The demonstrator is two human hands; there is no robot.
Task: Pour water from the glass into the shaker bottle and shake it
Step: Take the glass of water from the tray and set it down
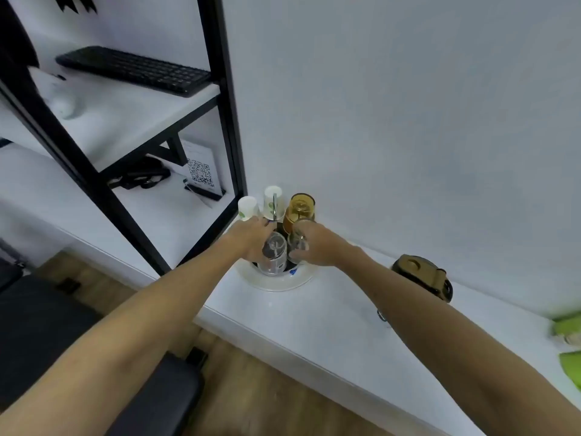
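Observation:
A round white tray (276, 283) on the white counter holds several cups. My left hand (251, 237) reaches onto the tray and wraps round a clear glass (274, 254) standing at its front. My right hand (314, 247) grips a second clear glass (298, 236) just to the right of the first. Behind them stand an amber glass (300, 209) and two upturned white paper cups (273, 199). No shaker bottle can be made out; a tan lid-like object (421, 275) lies on the counter to the right.
A black metal shelf frame (226, 121) rises close to the tray's left, carrying a keyboard (132, 70) and a QR-code card (201, 173). A white wall stands directly behind the tray. Green items (569, 341) sit at the counter's right edge. Wooden floor and a dark seat lie below.

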